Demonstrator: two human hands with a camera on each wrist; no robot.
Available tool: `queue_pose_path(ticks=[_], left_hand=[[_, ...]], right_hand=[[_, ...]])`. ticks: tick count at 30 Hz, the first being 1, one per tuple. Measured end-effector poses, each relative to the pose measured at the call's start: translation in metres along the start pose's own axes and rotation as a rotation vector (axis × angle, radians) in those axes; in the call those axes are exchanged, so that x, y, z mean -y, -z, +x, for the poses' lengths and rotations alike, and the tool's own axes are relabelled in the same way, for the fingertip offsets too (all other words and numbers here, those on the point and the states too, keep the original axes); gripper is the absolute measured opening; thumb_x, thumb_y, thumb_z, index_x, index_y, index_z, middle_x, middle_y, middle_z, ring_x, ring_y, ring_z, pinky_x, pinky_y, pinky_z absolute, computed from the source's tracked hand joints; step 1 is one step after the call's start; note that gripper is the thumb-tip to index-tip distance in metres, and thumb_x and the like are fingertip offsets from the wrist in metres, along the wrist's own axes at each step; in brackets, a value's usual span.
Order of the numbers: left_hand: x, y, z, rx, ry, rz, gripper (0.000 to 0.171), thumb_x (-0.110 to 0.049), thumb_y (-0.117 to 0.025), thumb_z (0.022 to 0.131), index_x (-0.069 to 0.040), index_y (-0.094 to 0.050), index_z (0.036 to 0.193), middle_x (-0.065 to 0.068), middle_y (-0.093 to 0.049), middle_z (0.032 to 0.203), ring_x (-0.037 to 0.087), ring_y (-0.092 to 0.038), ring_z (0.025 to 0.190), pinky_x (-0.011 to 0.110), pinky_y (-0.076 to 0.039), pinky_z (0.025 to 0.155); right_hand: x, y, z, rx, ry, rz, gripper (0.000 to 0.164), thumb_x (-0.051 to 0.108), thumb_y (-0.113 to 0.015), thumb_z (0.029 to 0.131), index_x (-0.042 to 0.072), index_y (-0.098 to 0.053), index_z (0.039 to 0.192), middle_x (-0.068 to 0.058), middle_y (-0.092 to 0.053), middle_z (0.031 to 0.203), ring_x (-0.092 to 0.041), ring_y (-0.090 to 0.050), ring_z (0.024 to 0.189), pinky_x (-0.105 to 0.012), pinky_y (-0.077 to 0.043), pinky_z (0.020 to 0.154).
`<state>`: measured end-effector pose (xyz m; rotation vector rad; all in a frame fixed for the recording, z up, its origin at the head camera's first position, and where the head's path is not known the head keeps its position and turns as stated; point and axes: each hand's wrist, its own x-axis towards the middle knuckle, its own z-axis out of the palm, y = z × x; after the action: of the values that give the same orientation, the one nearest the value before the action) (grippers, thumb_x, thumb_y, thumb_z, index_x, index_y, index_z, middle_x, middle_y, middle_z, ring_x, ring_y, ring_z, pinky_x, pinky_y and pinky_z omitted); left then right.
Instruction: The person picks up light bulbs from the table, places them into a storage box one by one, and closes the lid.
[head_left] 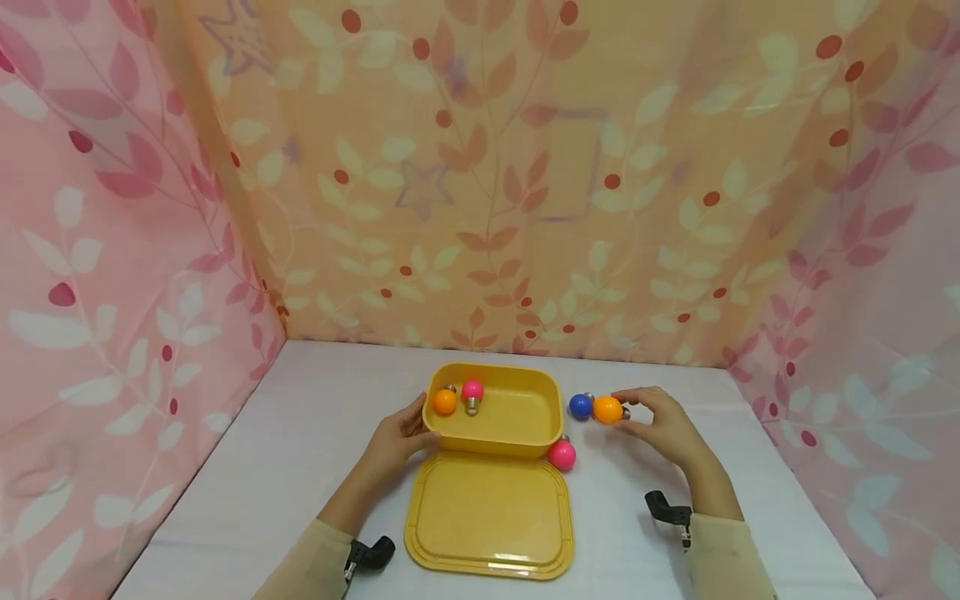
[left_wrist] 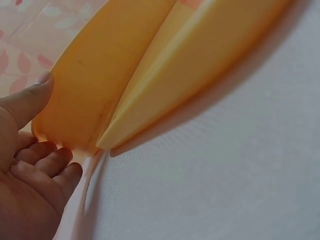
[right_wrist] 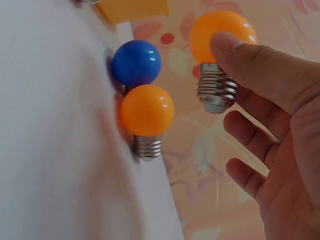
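**Yellow box with lid and six coloured bulbs, on white-covered table; directions as in the head view**

- Pink leaf-print curtain (head_left: 75, 250), at the 9 o'clock side.
- Table (head_left: 300, 400), white cover.
- Left hand (head_left: 397, 437), at the box's 9 o'clock end; grips that end between thumb and fingers.
- Yellow box (head_left: 525, 404), open, upright.
- Orange bulb in the box (head_left: 445, 402), towards 9 o'clock; metal base to about 1 o'clock.
- Pink bulb in the box (head_left: 472, 390), towards 10 o'clock; base to 6 o'clock.
- Yellow lid (head_left: 489, 517), lying at the box's 6 o'clock; edge contact with the box cannot be told.
- Orange leaf-print curtain (head_left: 480, 167), at 12 o'clock.
- Loose pink bulb (head_left: 562, 456), by the box's 4 o'clock corner; base to 12 o'clock.
- Blue bulb (head_left: 580, 407), on the table near the box's 3 o'clock end.
- Lying orange bulb (right_wrist: 147, 110), on the table just beside the blue one; whether they touch cannot be told.
- Held orange bulb (right_wrist: 220, 25), raised, apart from both.
- Right hand (head_left: 663, 425), at the box's 3 o'clock; pinches the held bulb, remaining fingers loosely spread.
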<state>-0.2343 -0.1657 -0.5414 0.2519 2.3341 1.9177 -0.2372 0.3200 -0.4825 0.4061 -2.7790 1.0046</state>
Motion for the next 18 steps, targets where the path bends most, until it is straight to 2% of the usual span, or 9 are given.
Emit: queue_pose_path(ticks=[6,18], left_hand=[[0.002,0.002,-0.002,0.005,-0.006,-0.015,0.084,-0.018,-0.079,0.092,-0.017,-0.032,0.162,0.004,-0.034,0.166,0.021,-0.042,0.147,0.027,-0.046,0.109],[0.002,0.003,-0.001,0.026,0.005,-0.045,0.085,-0.016,-0.079,0.091,-0.016,-0.032,0.162,0.005,-0.033,0.165,0.021,-0.041,0.148,0.024,-0.045,0.109]], right_hand=[[0.011,0.008,0.004,-0.115,0.051,0.032,0.047,0.027,-0.087,0.084,0.017,-0.071,0.127,-0.007,-0.066,0.122,-0.027,-0.055,0.112,-0.059,-0.043,0.102],[0.037,0.004,0.005,-0.110,0.002,0.066,0.050,0.037,-0.084,0.086,0.018,-0.068,0.130,-0.006,-0.064,0.124,-0.028,-0.052,0.117,-0.062,-0.042,0.104]])
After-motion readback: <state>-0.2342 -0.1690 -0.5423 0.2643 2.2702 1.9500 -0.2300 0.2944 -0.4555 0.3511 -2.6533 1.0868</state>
